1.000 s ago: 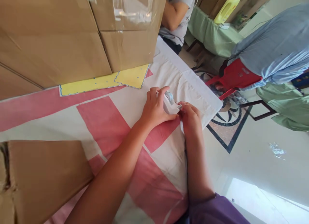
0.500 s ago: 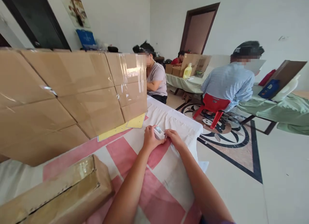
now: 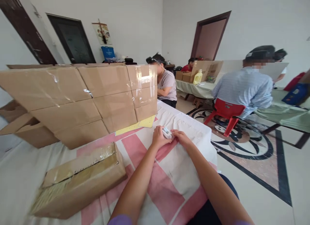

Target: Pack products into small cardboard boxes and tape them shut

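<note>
Since the earlier frame our view has tipped up and swung a bit left, so more of the doors shows. Both hands have stayed put on the gadget.

Lower left of the frame: one flat box lying on the tablecloth, well apart from the hands.

Dead centre, our left hand has its fingers curled around one small white gadget. Our right hand pinches the gadget's other end with its fingertips. The gadget sits just above the cloth, between the two hands.

We reckon it's light, hard plastic, rigid and a bit slick, and not fragile. We'd grip it across the body with thumb and fingers, like the left hand does. What's on its tip is too small to tell.

Behind it, one yellow sheet pokes out from under the stack. We count about nine box faces there, in three rows.

Further back, upper right, there are at least three other people, one red chair and one yellow bottle.
</note>
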